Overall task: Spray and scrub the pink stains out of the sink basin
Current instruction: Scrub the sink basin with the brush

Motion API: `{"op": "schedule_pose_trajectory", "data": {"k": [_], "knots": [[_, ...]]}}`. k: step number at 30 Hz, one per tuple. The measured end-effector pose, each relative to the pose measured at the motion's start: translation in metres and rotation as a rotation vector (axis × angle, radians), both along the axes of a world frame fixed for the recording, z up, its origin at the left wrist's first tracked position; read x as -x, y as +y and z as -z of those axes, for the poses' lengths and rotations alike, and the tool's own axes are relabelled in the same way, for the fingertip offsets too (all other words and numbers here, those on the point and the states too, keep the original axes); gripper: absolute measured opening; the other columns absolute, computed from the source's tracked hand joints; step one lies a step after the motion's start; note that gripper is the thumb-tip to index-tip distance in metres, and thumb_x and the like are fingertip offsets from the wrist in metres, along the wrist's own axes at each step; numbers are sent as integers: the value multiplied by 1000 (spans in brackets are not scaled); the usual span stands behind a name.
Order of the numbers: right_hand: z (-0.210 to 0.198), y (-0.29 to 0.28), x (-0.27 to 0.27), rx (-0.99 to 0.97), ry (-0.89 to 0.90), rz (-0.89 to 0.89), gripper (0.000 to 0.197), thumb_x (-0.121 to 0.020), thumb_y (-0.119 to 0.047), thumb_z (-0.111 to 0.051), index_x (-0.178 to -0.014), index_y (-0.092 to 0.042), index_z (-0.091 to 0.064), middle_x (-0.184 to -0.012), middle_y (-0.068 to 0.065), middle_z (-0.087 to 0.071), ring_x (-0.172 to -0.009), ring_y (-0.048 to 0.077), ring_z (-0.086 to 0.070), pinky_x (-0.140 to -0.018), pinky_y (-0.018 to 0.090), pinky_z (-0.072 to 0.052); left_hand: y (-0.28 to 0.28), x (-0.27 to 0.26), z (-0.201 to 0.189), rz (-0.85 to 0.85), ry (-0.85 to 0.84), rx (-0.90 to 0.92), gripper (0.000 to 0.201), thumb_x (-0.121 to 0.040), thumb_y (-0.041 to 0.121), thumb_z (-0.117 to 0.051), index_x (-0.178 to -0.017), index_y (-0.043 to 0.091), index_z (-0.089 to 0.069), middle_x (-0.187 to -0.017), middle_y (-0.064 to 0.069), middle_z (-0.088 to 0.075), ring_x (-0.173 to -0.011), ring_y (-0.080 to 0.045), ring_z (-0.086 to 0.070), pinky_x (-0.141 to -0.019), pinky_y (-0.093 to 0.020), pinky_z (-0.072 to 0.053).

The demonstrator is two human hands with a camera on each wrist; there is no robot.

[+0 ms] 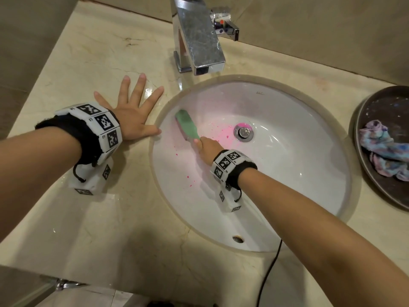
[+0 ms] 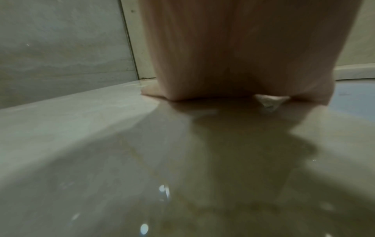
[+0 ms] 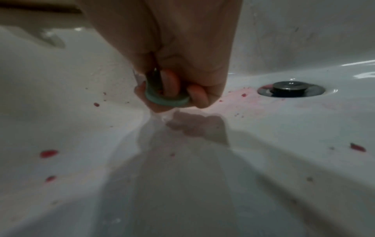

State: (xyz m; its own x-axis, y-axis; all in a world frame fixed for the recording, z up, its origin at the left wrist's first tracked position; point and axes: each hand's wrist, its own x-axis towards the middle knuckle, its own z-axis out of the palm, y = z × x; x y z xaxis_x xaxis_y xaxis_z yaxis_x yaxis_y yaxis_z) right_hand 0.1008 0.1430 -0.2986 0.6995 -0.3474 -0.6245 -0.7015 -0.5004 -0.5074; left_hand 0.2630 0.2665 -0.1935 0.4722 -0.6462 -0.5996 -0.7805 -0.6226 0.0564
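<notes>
A white oval sink basin (image 1: 287,173) carries pink stains (image 1: 223,134) smeared left of the metal drain (image 1: 244,132), with scattered pink specks (image 3: 48,153) toward the front left. My right hand (image 1: 207,149) grips the handle end of a green scrub brush (image 1: 188,124), whose head lies on the basin's left wall. In the right wrist view my fingers curl round the brush's green ring end (image 3: 166,97). My left hand (image 1: 132,109) lies flat with fingers spread on the beige marble counter (image 1: 99,218), left of the basin.
A chrome faucet (image 1: 197,41) overhangs the basin's far rim. A dark round tray (image 1: 380,180) holding a crumpled tie-dye cloth (image 1: 382,149) sits on the counter at right. A black cable (image 1: 269,275) hangs over the front edge. Tiled walls (image 2: 61,48) close off the back and left.
</notes>
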Motion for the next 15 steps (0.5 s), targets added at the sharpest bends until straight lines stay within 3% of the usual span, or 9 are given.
{"op": "schedule_pose_trajectory", "data": {"k": [3,6,8,10,12,15], "knots": [[-1,11,4,-11,8,-97,46,-102,-35,-21,-114,0,-48,-90,7,-50,-79,22,-49,-74,32,-42,0,0,0,0,-1,-1,91,-85,58,-49,-139,49,23,-147,7,39,-138,-25,31,-98,-75,3],[-4,5,7,9,0,-113,45,-102,-35,-21,-111,-1,-48,-87,7,-51,-77,23,-50,-75,35,-43,0,0,1,0,-1,3,91,-85,58,-50,-139,49,23,-147,8,39,-138,-24,32,-98,-76,2],[-6,-4,7,9,-29,-38,44,-102,-34,-20,-107,-2,-50,-87,7,-49,-80,22,-47,-75,34,-39,0,-1,1,-1,3,4,91,-85,58,-50,-138,50,24,-147,8,39,-138,-24,32,-98,-75,3],[-2,-11,7,6,-65,84,43,-102,-34,-19,-84,-9,-48,-80,5,-48,-80,22,-45,-74,32,-37,0,-1,1,0,5,2,91,-85,58,-50,-138,50,24,-147,8,40,-137,-24,33,-98,-75,3],[1,-11,5,-21,-87,200,45,-102,-33,-18,-65,-16,-37,-72,5,-47,-78,22,-45,-74,30,-35,0,-1,1,0,5,1,91,-85,59,-50,-138,50,24,-147,8,40,-137,-24,33,-97,-75,4],[-3,-5,6,-168,-80,352,52,-103,-33,-17,-60,-15,-39,-66,5,-49,-59,19,-44,-70,26,-36,0,-1,0,-4,5,3,91,-85,59,-50,-138,50,24,-147,8,40,-138,-24,32,-97,-75,4]]}}
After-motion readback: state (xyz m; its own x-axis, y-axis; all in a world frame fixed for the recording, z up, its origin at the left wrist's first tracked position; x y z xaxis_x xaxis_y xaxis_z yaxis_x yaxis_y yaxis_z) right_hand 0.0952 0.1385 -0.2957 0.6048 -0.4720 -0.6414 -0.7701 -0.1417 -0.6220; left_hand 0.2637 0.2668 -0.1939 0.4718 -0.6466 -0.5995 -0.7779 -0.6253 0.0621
